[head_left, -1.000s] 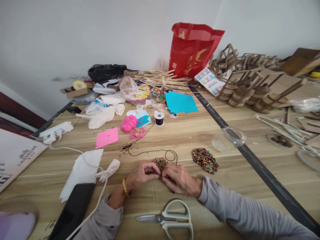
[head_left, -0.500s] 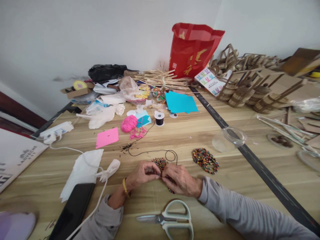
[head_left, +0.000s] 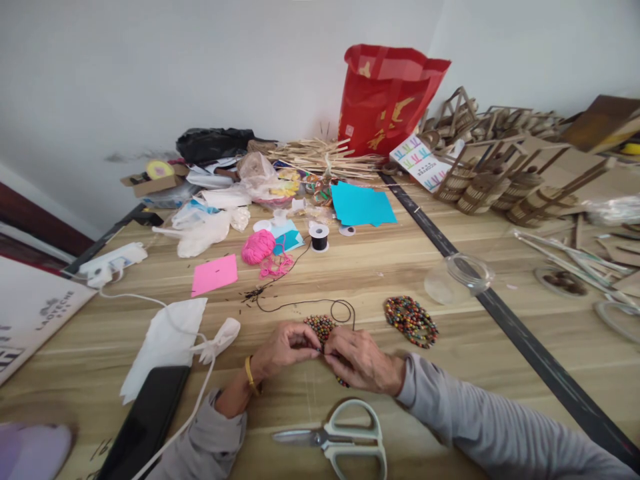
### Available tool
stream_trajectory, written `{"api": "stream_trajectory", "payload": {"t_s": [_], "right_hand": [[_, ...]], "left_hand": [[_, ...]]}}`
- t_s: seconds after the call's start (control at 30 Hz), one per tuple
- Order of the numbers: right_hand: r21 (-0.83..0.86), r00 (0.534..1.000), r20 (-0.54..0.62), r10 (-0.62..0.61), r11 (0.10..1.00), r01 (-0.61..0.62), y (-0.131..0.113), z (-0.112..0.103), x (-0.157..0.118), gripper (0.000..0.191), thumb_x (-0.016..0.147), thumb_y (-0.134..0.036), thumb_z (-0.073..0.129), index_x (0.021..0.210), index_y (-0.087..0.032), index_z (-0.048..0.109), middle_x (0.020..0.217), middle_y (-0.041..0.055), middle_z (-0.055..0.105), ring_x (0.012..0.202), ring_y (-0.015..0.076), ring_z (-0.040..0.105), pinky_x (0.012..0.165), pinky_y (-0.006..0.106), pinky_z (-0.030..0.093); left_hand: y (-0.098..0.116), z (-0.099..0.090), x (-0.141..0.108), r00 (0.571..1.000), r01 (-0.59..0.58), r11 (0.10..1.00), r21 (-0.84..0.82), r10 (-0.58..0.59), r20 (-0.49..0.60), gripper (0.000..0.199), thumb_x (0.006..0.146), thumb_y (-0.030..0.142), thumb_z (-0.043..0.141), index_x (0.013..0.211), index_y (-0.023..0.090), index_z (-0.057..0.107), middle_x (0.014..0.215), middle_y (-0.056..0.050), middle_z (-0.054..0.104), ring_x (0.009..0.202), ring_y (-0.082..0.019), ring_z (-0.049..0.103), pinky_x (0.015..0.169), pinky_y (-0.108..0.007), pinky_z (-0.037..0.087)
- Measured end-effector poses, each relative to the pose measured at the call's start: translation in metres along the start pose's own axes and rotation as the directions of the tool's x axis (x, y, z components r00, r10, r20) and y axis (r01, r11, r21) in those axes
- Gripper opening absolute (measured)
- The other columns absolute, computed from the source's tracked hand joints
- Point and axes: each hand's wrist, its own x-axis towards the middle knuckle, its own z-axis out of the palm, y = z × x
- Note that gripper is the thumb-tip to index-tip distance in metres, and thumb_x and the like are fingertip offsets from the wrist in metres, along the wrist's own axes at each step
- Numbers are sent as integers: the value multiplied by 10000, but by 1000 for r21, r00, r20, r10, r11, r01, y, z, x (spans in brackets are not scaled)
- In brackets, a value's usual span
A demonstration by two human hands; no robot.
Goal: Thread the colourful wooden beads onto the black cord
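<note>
My left hand (head_left: 287, 345) pinches a small bead between thumb and forefinger, its tip barely showing. Close against it, my right hand (head_left: 363, 360) has its fingers pressed together on the black cord (head_left: 354, 319), which loops out behind and runs back to a spool (head_left: 319, 238). Loose multicoloured beads (head_left: 320, 327) lie in a patch just beyond my fingertips. A few strung beads (head_left: 342, 382) show beneath my right hand; the rest is hidden. To the right rests a coil of finished bead strings (head_left: 411, 321). White-handled scissors (head_left: 337, 437) lie nearest me, below both hands.
A black phone (head_left: 147, 423) and a white cable (head_left: 197, 400) are at left. Pink yarn (head_left: 259, 247), a pink card (head_left: 215, 275) and blue sheets (head_left: 363, 204) lie farther back. A clear round container (head_left: 460, 277) sits right, before small wooden baskets (head_left: 480, 193). A red bag (head_left: 387, 100) stands behind.
Hardly anything differs. The fingertips of my left hand have shifted very slightly at the pinch; the cord, beads and scissors stay where they were.
</note>
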Motion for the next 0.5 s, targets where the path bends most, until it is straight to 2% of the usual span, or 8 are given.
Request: {"api": "stream_trajectory", "payload": {"t_s": [0.5], "right_hand": [[14,1000,7,4,1000,-4,1,0,-1,52,890,-145,452,877,-186,482,759,40,570,673,145,507,595,246,384]], "left_hand": [[0,0,0,1000,-6,999,54,6,-7,128,667,247,705,709,139,650,726,-54,653,684,-157,583,673,-267,444]]}}
